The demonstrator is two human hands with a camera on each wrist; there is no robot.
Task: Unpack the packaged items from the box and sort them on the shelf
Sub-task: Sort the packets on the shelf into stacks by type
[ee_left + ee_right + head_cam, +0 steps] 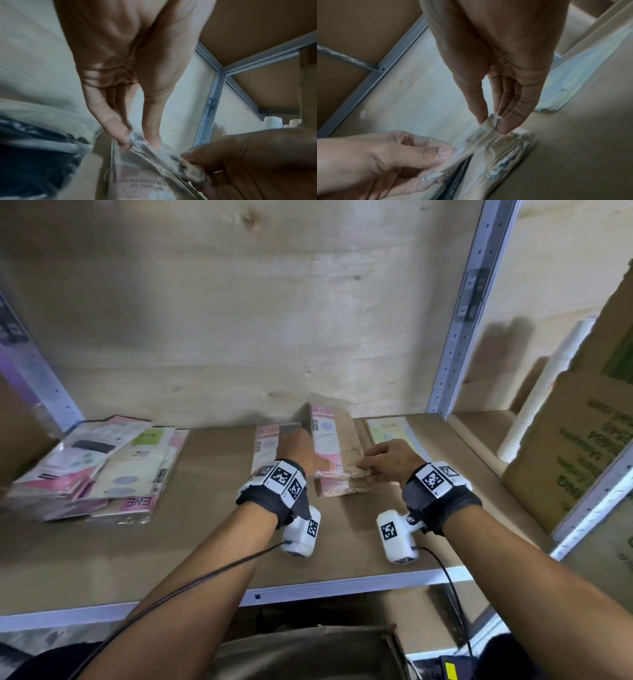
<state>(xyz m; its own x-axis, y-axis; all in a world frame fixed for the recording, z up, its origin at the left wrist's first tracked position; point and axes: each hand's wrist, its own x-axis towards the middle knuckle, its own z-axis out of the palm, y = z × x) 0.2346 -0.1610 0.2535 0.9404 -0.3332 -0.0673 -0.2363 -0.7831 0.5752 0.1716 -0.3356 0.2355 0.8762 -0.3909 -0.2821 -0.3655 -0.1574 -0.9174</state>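
A pink packaged item [330, 436] in clear wrap is tilted up over a second pink packet [342, 489] on the brown shelf [205, 542]. My left hand [310, 458] pinches the near left corner of its wrap between thumb and fingers [123, 135]. At the near right corner my right hand [370, 465] pinches the crinkled plastic edge [491, 121]. The wrap [137, 169] stretches between both hands. The left hand [393, 159] shows low in the right wrist view.
A loose pile of packets [99, 467] lies at the shelf's left. A pink-grey packet [270, 440] and a yellow-green one [394, 428] flank the held one. Right of a grey upright post [462, 313] stand a white cup stack [544, 395] and a cardboard box [582, 446].
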